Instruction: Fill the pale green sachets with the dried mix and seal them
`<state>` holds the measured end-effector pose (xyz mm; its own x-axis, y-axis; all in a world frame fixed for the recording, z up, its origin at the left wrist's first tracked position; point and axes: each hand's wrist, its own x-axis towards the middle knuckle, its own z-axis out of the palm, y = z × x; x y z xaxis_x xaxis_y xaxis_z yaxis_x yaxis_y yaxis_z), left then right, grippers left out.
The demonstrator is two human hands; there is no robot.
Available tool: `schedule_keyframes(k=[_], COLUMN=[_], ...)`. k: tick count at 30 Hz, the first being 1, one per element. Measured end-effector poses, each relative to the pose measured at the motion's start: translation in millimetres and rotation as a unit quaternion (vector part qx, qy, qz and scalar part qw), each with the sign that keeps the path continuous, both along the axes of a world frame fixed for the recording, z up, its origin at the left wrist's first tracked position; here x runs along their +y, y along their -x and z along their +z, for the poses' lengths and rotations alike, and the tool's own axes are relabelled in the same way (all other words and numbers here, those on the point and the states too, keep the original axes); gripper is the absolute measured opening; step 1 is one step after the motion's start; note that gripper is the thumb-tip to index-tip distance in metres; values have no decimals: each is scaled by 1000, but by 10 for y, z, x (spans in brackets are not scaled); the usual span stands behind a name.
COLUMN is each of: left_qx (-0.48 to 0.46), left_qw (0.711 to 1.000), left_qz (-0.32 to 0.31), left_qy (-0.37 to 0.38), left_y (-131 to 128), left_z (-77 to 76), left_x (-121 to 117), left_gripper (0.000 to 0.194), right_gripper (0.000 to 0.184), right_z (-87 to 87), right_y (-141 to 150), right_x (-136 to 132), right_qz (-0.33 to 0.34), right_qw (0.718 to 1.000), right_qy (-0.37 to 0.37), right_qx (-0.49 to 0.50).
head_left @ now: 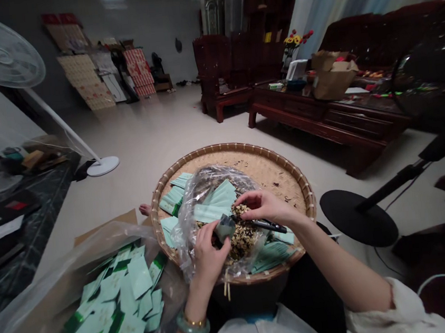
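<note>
My left hand is closed around a small green sachet, its mouth held upward over the plastic bag. My right hand pinches a clump of dried flakes beside that mouth. Under the right palm lies a slim black tool; whether the hand grips it I cannot tell. A clear plastic bag of loose pale and dark dried bits lies open below both hands. Flat green sachets are fanned out on top of it. All this rests in a round woven bamboo tray.
At the lower left, a large plastic-lined box holds many green packets. A white standing fan is at the left; a black fan base stands to the right. Beyond are a dark wooden table and a paper bag.
</note>
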<state>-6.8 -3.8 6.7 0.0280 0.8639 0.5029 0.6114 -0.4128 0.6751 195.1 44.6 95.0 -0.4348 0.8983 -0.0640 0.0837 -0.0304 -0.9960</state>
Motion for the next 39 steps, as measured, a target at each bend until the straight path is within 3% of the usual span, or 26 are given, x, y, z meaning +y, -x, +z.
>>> schedule_keyframes(k=[4,10,14,25,33,39], left_qx=[-1,2,5,4,7,1], left_qw=[1000,1000,1000,1000,1000,1000], left_qz=[-10,-4,-1,1,0,8], left_qy=[11,16,22,22,25,25], left_y=[-14,-20,-25,-29,-20,-15], left_z=[-6,-54,-60,-93,-73,-60], left_x=[7,10,5,1,-15,-30], left_gripper=[34,35,37,36,34,33], right_gripper=[26,24,26,34,26,16], right_z=[131,322,316,166,-19,29], right_y=[106,251,285,307,338,259], right_x=[12,-85,-97,-142,-150,-159], right_qz=[57,76,79,54,7,-66], right_qw=[984,916,887,894,884,918], right_qy=[-109,-259,-302,-311,-367,-336], right_qx=[-131,-297,-340,-318,-288,-198])
